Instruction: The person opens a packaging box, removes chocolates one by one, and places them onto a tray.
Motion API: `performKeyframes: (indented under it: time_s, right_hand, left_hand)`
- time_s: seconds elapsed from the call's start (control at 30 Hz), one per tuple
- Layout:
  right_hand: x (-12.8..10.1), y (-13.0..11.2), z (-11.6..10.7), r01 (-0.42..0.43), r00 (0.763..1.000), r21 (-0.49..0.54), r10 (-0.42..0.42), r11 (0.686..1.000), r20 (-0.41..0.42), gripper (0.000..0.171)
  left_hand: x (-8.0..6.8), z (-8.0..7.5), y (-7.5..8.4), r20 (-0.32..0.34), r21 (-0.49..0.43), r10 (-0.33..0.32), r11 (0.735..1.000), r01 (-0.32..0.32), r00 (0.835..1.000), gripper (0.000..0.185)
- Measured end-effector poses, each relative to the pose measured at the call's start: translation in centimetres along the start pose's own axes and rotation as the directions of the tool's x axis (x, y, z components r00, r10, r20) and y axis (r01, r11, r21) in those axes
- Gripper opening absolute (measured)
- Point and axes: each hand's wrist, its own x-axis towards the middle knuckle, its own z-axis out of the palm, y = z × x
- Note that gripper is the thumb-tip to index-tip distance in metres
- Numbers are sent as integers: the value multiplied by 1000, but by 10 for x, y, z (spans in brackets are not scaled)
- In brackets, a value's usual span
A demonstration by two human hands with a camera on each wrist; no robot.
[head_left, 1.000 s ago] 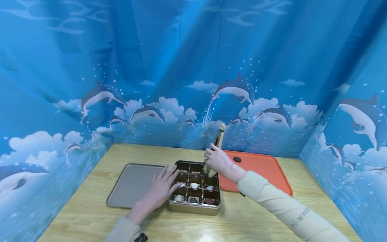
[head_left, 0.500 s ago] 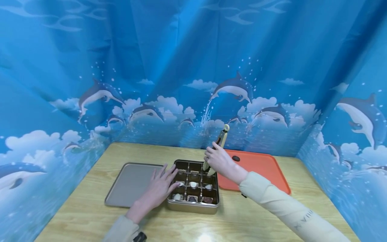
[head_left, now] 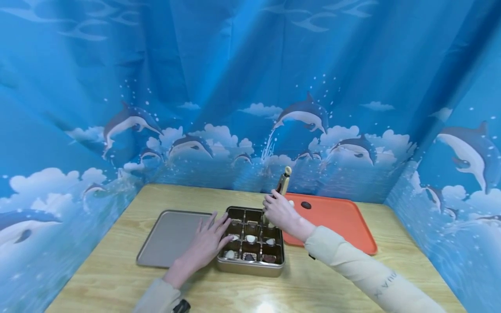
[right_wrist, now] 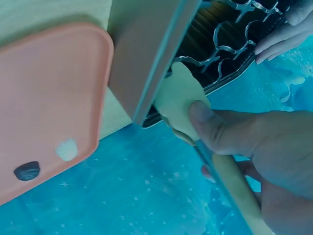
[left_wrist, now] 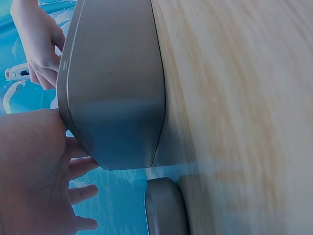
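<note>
A gold tin box (head_left: 251,266) with a brown compartment insert holds several small chocolates, dark and white. My left hand (head_left: 208,241) lies flat on the box's left edge (left_wrist: 110,83), fingers spread over the near-left cells. My right hand (head_left: 278,209) grips cream-coloured tongs (head_left: 282,184) upright, tips lowered into the box's far-right compartment; in the right wrist view the thumb presses the tongs' paddle (right_wrist: 181,100) at the box rim (right_wrist: 146,58). Whether the tips hold a piece is hidden.
The box's flat gold lid (head_left: 168,237) lies left of the box. An orange tray (head_left: 332,219) sits to the right with a dark chocolate (head_left: 306,205) and a white shell piece (right_wrist: 66,148) on it. A blue dolphin-print curtain surrounds the wooden table (head_left: 313,282).
The tongs swung from a right tilt back to upright and dropped a little, tips going deeper into the far-right compartment. The left hand stayed put.
</note>
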Motion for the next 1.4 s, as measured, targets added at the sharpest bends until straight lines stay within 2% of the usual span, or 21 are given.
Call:
performKeyframes:
  time_s: [0.17,0.37,0.67,0.83,1.13,1.23,1.4]
  right_hand:
    - [-8,4,3,-27,996,14,28,1000,-81,9]
    - [-22,15,-2,-91,987,53,97,994,-126,24]
    - [-50,19,16,-168,941,195,216,966,-260,36]
    - [-61,22,26,-221,925,239,280,946,-255,45]
    - [-81,32,40,-323,904,291,385,901,-189,52]
    - [-91,37,49,-366,883,311,433,877,-183,51]
    - [-110,53,72,-447,831,323,521,834,-193,48]
  left_hand:
    - [1,0,1,0,-6,-1,1000,1,1000,60]
    - [1,1,1,-4,-7,-3,1000,3,1000,60]
    - [0,1,2,7,-1,2,1000,-2,1000,60]
    - [0,1,2,5,-15,-7,1000,7,1000,59]
    - [0,1,1,-4,-14,-6,1000,6,1000,58]
    - [0,2,1,-6,-9,-3,1000,3,1000,58]
    - [1,2,2,-5,-14,-4,1000,4,1000,58]
